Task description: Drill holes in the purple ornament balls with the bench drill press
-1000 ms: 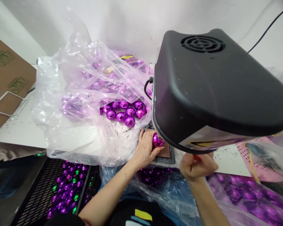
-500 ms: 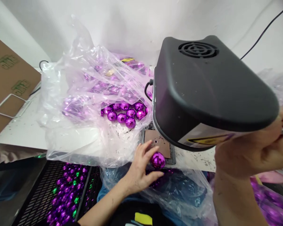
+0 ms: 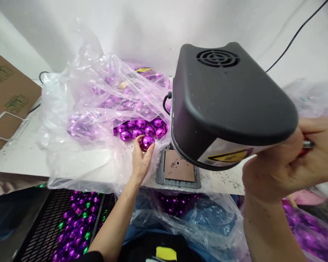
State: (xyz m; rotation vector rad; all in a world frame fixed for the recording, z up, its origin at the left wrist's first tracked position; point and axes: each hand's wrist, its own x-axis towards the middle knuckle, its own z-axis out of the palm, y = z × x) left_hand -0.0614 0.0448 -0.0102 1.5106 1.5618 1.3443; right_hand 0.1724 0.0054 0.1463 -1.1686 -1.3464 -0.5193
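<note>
My left hand has its thumb and fingers closed round a shiny purple faceted ball at the front of a pile of similar balls. These balls spill from a clear plastic bag. My right hand is wrapped in a fist at the right side of a black machine housing. A bit of metal shows between its fingers, apparently part of the machine's handle; the rest is hidden. Beneath the housing lies a grey base with a brown plate that has a small hole.
Below the table edge, a black crate holds purple and some green balls. A clear bag with purple balls hangs at my lap. A cardboard box with a wire bracket stands left. More bagged purple balls lie right.
The ball beside my open left hand near the table edge is gone from there. That hand has moved up and left to the pile and closed on a ball. My right hand keeps its grip.
</note>
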